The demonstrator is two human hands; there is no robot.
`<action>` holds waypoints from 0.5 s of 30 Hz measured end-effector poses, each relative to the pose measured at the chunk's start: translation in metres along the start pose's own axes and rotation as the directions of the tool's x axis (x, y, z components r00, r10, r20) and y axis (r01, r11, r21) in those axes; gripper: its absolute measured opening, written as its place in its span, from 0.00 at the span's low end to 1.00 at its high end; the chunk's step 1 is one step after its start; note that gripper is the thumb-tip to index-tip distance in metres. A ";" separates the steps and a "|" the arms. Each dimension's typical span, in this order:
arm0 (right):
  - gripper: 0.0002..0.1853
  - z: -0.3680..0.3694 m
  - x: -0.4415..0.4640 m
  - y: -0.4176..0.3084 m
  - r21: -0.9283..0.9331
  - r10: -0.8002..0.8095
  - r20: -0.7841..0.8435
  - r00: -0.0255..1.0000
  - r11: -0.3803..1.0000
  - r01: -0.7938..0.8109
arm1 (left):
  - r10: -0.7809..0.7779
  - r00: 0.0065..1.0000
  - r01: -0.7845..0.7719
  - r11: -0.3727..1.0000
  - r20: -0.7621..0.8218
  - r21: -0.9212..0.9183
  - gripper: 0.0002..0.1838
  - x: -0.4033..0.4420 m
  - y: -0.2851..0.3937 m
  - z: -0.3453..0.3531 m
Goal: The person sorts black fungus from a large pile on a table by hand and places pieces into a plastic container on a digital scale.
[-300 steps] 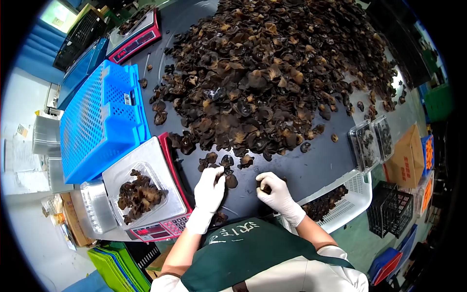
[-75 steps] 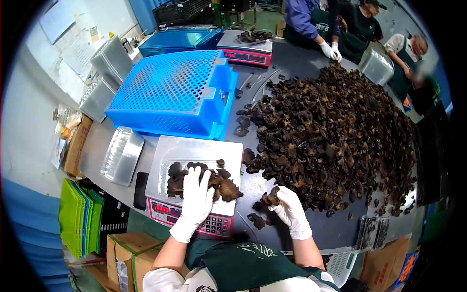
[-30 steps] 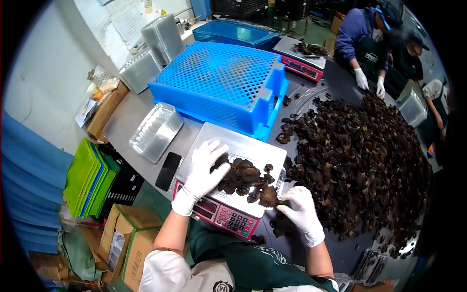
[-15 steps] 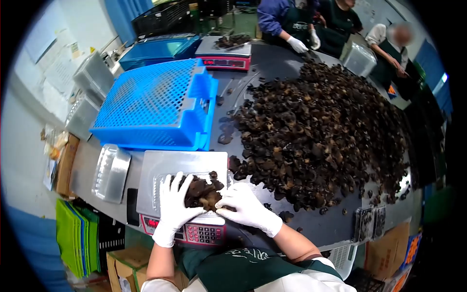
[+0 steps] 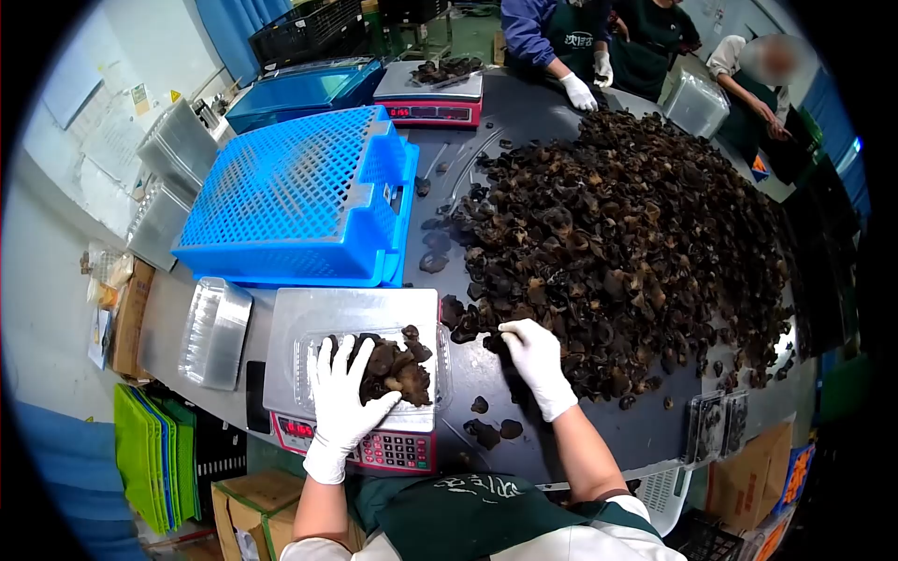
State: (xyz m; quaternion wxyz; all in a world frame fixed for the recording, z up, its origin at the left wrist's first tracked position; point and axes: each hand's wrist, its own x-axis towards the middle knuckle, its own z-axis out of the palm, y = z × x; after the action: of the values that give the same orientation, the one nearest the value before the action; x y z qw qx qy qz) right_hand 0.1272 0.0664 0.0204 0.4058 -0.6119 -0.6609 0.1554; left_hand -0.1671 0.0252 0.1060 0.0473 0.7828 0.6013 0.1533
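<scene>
My left hand [image 5: 344,397] lies with fingers spread over a heap of dark wood ear mushrooms [image 5: 402,374] in a clear plastic tray [image 5: 304,360]. That tray rests on the weighing scale [image 5: 290,318], whose red display is lit. At the near-left edge of the big mushroom pile [image 5: 608,252] is my right hand [image 5: 540,365], its fingers drawn together. A dark piece shows by its fingertips; whether it is held is hidden. Both hands wear white gloves. Several loose mushroom pieces [image 5: 483,433] lie on the table between the scale and my right hand.
An upturned blue crate [image 5: 281,187] stands behind the scale, with empty clear trays [image 5: 215,332] to its left. A second scale [image 5: 430,112] holds a filled tray. Co-workers stand across the table; one gloved hand [image 5: 579,92] is at the pile's far edge. Packed clear boxes [image 5: 716,425] sit at right.
My right hand has left the tray and moved right to the pile's edge. My left hand stays on the mushrooms. A co-worker's gloved hand has shifted slightly at the far side.
</scene>
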 end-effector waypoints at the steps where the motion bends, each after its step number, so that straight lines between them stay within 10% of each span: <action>1: 0.06 -0.009 0.003 -0.004 0.116 0.101 0.036 0.994 0.988 -0.104 | 0.010 1.000 -0.011 0.999 -0.007 -0.049 0.45 -0.001 -0.001 0.001; 4: 0.07 -0.033 0.010 -0.022 0.468 0.365 0.362 0.858 0.725 -0.505 | 0.013 1.000 -0.014 0.999 -0.013 -0.031 0.46 -0.001 0.000 0.002; 8: 0.09 -0.028 0.004 -0.049 0.520 0.258 0.504 0.825 0.672 -0.527 | 0.034 0.999 -0.034 0.999 -0.022 -0.036 0.47 -0.001 0.000 0.003; 11: 0.07 -0.019 0.004 -0.088 0.489 0.175 0.436 0.883 0.777 -0.396 | 0.046 0.999 -0.047 0.999 -0.024 -0.027 0.47 -0.001 -0.001 0.005; 12: 0.07 -0.003 0.000 -0.091 0.601 -0.007 0.215 0.977 0.789 -0.127 | 0.040 0.999 -0.041 0.999 -0.021 -0.027 0.47 -0.001 0.000 0.005; 15: 0.11 0.013 0.002 -0.106 0.040 -0.455 0.123 0.882 0.890 0.454 | 0.040 0.999 -0.040 0.999 -0.019 -0.021 0.47 -0.002 -0.002 0.007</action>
State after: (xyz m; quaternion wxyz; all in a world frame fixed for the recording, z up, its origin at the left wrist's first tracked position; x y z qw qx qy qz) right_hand 0.0458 0.0499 0.0874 0.3904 -0.4266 -0.8099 0.0987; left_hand -0.1669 0.0248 0.0990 0.0470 0.7926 0.5842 0.1681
